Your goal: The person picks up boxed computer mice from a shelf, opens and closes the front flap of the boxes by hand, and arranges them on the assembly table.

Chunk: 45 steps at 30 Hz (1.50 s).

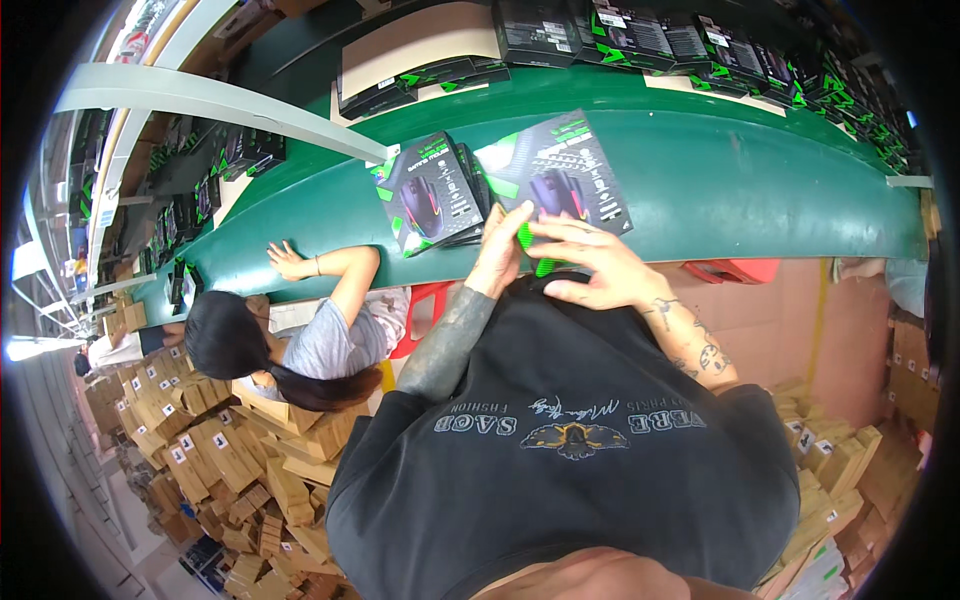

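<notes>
A black, grey and green gaming mouse box is tilted up at the near edge of the green table, its printed front showing a dark mouse. My left hand grips its lower left edge, thumb along the side. My right hand lies across its near edge with fingers stretched out and thumb apart, not wrapped around it. Just left of it, a small stack of matching mouse boxes rests on the table; its lower boxes are partly covered by the top one.
Rows of similar boxes line the far side of the green table. A white metal bar slants in from the left. A co-worker sits at my left, one arm on the table. Brown cartons pile up behind them.
</notes>
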Tool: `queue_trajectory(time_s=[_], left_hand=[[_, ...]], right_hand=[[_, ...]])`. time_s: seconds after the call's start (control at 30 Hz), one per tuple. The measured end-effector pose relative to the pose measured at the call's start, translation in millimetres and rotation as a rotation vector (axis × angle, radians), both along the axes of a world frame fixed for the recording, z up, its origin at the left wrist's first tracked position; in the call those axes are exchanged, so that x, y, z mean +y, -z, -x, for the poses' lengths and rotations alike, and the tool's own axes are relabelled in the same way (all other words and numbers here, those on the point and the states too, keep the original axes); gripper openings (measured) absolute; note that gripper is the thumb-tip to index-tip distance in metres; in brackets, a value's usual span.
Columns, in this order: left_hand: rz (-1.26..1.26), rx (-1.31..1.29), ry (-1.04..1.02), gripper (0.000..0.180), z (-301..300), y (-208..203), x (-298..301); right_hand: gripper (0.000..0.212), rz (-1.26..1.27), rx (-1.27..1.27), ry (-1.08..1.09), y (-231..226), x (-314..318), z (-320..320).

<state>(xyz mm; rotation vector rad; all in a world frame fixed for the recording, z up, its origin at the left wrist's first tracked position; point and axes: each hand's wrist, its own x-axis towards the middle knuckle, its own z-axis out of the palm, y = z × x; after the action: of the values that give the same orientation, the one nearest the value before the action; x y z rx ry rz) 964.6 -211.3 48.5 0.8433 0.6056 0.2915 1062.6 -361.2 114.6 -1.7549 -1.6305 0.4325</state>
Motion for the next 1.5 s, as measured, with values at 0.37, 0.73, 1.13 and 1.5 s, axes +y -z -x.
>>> queue_trajectory(time_s=[0.37,0.73,1.13,1.5], left_hand=[[-0.863,0.117,0.164,0.081,20,-68,59],[-1.491,0.164,0.292,0.105,51,-79,54],[-0.584,-0.29,-0.472,0.071,89,0,40],[1.866,-1.149,-0.743,0.06,148,30,52]], right_hand=[[0.055,-0.362,1.62,0.528,14,34,-5],[0.063,-0.507,1.356,0.729,17,55,15],[0.089,-0.628,0.942,0.249,-20,47,-4],[0.084,-0.545,0.946,0.192,-21,74,-3]])
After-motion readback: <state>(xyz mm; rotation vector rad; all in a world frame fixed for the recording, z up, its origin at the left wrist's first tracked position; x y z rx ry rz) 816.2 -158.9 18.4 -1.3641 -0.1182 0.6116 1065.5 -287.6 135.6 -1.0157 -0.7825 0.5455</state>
